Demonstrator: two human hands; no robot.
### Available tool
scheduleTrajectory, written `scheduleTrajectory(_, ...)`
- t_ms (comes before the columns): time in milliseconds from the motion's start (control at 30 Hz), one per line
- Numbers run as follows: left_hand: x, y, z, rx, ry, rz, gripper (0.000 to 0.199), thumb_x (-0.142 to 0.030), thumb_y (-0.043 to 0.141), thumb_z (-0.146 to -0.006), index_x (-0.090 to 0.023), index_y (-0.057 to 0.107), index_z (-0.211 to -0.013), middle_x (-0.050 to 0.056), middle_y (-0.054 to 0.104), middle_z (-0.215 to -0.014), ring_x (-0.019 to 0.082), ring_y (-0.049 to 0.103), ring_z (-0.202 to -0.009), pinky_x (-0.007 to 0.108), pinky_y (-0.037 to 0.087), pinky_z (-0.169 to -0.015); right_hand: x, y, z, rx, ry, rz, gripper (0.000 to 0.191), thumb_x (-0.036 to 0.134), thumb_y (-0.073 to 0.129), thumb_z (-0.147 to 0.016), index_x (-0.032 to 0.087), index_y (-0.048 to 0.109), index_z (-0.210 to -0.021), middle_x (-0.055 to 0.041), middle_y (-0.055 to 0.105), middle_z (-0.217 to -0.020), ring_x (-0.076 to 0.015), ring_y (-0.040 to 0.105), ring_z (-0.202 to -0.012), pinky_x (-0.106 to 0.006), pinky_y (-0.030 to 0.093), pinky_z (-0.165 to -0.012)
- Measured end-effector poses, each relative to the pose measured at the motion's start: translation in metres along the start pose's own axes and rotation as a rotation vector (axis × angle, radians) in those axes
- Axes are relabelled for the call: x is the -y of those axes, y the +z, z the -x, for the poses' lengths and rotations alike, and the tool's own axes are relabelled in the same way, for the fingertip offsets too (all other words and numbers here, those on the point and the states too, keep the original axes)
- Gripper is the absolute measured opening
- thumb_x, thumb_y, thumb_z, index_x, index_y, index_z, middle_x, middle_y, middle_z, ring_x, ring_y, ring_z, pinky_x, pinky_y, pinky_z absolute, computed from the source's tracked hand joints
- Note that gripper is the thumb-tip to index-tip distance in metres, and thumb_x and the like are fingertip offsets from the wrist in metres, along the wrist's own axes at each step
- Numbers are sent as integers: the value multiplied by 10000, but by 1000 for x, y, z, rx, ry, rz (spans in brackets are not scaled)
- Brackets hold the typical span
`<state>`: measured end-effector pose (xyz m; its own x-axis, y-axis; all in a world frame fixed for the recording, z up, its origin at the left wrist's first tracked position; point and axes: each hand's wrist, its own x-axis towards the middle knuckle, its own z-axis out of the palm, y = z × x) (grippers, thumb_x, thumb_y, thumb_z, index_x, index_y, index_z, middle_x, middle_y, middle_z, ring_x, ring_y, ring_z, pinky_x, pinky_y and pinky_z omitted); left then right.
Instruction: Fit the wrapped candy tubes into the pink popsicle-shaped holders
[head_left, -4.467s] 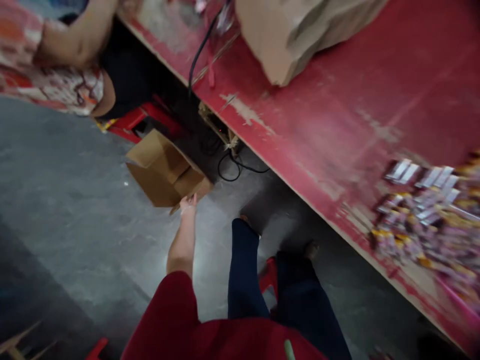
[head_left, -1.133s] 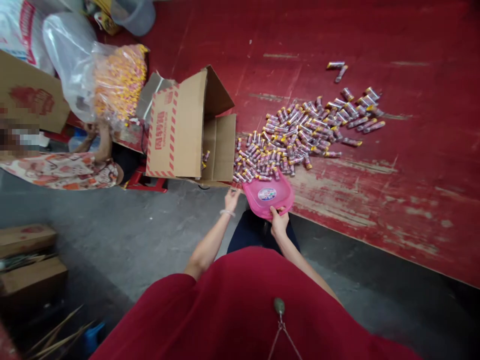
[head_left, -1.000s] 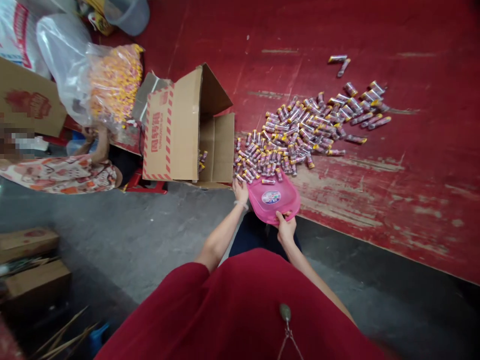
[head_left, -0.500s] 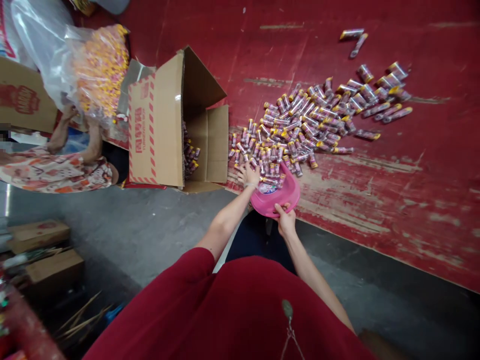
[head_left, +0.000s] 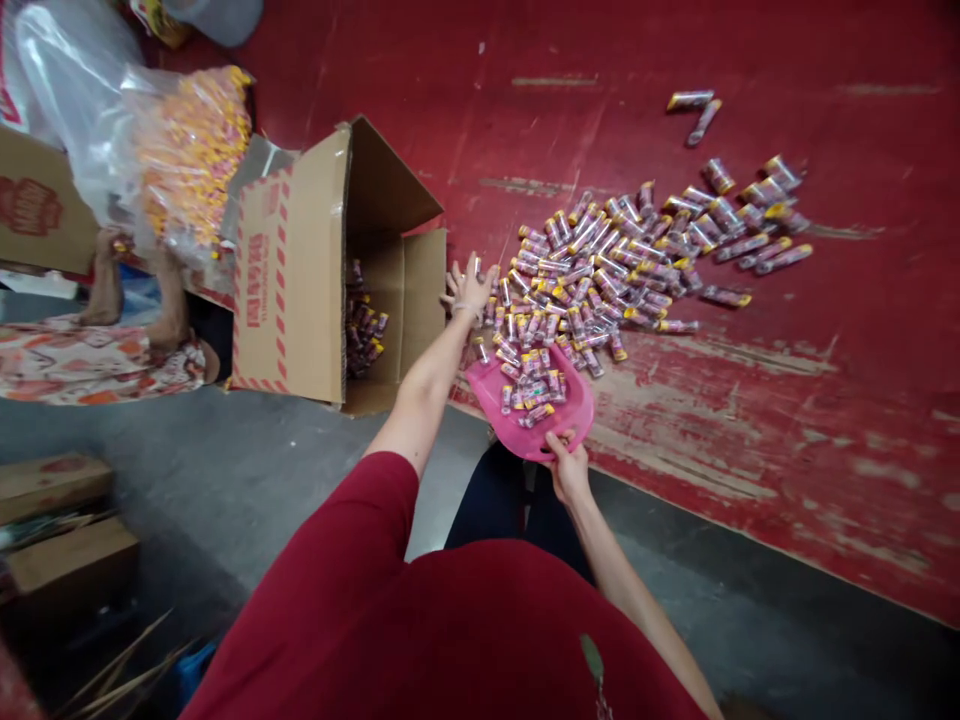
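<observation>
Far L, a co-worker's arms [head_left: 166,300] are resting by the bag [head_left: 199,150] of yellow/pink bits; next, the box [head_left: 300,270] is lying sideways, open end facing R, w/ rolls [head_left: 365,335] inside. Your L hand [head_left: 469,290] is splaying its fingers at the heap's [head_left: 600,265] L edge, can't tell if touching. Tray [head_left: 575,402] is overhanging the table [head_left: 750,420] edge, holding some rolls; your R hand [head_left: 568,465] is pinching its near rim
</observation>
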<state>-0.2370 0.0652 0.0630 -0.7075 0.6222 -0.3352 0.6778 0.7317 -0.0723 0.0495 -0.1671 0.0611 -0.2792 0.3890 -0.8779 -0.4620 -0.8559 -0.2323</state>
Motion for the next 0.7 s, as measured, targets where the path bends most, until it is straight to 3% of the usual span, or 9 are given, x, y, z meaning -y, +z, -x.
scheduleTrajectory(67,-4,7,-21,65,-15,-90,721,-721,327,-950,-405,269,-1595,68,221,-1688,394,199,-1528,715,156,-1163,-4,4,1,17,0,-16,525,415,917,-574,213,476,-775,86,508,-665,-104,592,-631,-274,633,-574)
scheduleTrajectory(133,-4,16,-17,66,22,-155,703,-719,339,-941,-413,325,-1574,75,248,-1677,411,234,-1506,742,115,-1149,-5,9,1,30,-1,-45,522,393,912,-590,215,459,-778,91,486,-676,-96,583,-641,-296,649,-615)
scheduleTrajectory(367,9,33,54,56,89,-175,525,-637,408,-965,-353,576,-1374,111,501,-1477,370,368,-1420,682,165,-1167,7,37,-10,44,-37,-113,622,298,894,-571,282,445,-1000,114,511,-754,-92,568,-632,-336,647,-625)
scheduleTrajectory(533,7,44,96,9,223,-30,453,-571,516,-968,-219,654,-1217,157,586,-1354,340,448,-1343,617,218,-1181,15,40,-22,103,-31,-93,620,314,893,-584,248,310,-787,113,389,-653,-81,507,-580,-296,623,-614)
scheduleTrajectory(600,7,43,113,21,324,54,414,-524,541,-975,-219,646,-1234,132,618,-1329,293,481,-1325,525,271,-1196,16,37,-23,119,-24,-98,671,327,908,-564,245,275,-771,111,395,-647,-85,516,-582,-285,611,-600)
scheduleTrajectory(700,24,31,140,-1,397,112,428,-435,448,-1030,-254,530,-1409,80,536,-1479,195,431,-1404,371,291,-1222,19,32,-22,130,-18,-86,675,332,912,-550,242,278,-764,112,408,-641,-88,520,-584,-279,596,-587)
